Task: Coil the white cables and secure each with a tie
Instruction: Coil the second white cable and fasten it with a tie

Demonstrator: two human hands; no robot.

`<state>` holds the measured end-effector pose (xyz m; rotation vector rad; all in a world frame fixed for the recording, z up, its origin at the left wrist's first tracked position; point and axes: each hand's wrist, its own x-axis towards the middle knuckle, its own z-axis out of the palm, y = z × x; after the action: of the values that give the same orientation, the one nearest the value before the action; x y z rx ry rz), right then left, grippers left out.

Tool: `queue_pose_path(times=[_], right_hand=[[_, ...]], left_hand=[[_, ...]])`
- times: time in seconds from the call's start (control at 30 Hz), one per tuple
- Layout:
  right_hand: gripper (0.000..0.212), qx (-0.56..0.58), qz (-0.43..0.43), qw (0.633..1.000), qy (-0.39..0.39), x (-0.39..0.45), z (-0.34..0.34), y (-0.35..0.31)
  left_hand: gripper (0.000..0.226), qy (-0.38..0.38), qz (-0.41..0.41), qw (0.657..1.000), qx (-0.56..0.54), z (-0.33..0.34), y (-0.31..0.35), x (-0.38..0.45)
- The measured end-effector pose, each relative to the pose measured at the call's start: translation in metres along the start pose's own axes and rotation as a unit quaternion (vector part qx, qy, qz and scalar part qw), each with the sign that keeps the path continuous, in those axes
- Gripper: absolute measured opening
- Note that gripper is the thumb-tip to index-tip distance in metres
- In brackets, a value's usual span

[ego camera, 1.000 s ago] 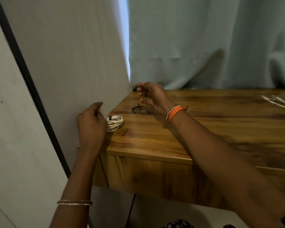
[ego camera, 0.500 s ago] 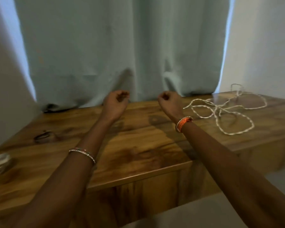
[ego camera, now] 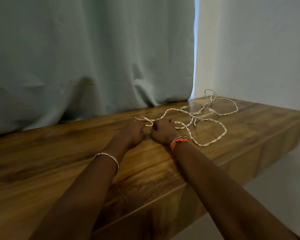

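A loose white braided cable (ego camera: 213,126) sprawls in tangled loops over the right end of the wooden table (ego camera: 76,170). My right hand (ego camera: 161,130) grips the cable near its left end, fingers curled round it. My left hand (ego camera: 134,131) sits just left of it and pinches the same cable end, whose white tips stick out above the fingers. Both hands rest on the tabletop, close together.
A pale curtain (ego camera: 93,58) hangs behind the table and touches its back edge. A white wall (ego camera: 258,49) stands at the right. The table's right end and front edge drop off near the cable's loops.
The view swung right, away from the coiled cable and black tie at the table's left end. Both hands moved right and took hold of the loose cable's end.
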<state>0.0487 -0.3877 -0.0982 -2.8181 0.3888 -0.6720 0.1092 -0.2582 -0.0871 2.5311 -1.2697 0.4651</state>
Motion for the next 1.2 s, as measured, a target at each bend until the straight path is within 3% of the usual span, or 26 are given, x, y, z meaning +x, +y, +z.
queue_pose_path(times=[0.1, 0.3, 0.43, 0.5, 0.57, 0.73, 1.1, 1.2], right_hand=[[0.020, 0.025, -0.017, 1.000, 0.005, 0.001, -0.005, -0.003], [0.035, -0.047, -0.062, 0.995, 0.056, -0.001, -0.007, -0.010], [0.052, 0.008, -0.079, 0.996, -0.049, 0.003, 0.011, -0.020], [0.039, 0.043, -0.061, 0.993, -0.097, 0.008, 0.016, -0.019], [0.029, 0.090, -0.068, 0.990, -0.079, 0.009, 0.015, -0.018], [0.024, 0.138, -0.104, 0.984, -0.042, 0.003, 0.011, -0.019], [0.021, 0.150, -0.110, 0.982, -0.037, -0.010, 0.010, -0.032], [0.011, 0.163, -0.135, 0.977, 0.016, -0.014, 0.008, -0.038]], left_hand=[[0.029, -0.007, -0.033, 0.999, -0.014, 0.007, -0.009, 0.005], [0.055, -0.008, -0.062, 0.997, -0.038, 0.012, -0.022, 0.004], [0.059, -0.019, -0.079, 0.997, -0.011, 0.017, -0.021, 0.007], [0.057, -0.022, -0.088, 0.996, -0.016, 0.018, -0.024, 0.007], [0.049, -0.011, -0.080, 0.997, -0.021, 0.018, -0.029, 0.006], [0.016, 0.027, -0.102, 0.993, -0.049, 0.013, -0.037, -0.002], [0.013, 0.035, -0.108, 0.992, -0.059, 0.003, -0.043, -0.023], [0.015, 0.076, -0.093, 0.988, -0.092, -0.003, -0.045, -0.028]])
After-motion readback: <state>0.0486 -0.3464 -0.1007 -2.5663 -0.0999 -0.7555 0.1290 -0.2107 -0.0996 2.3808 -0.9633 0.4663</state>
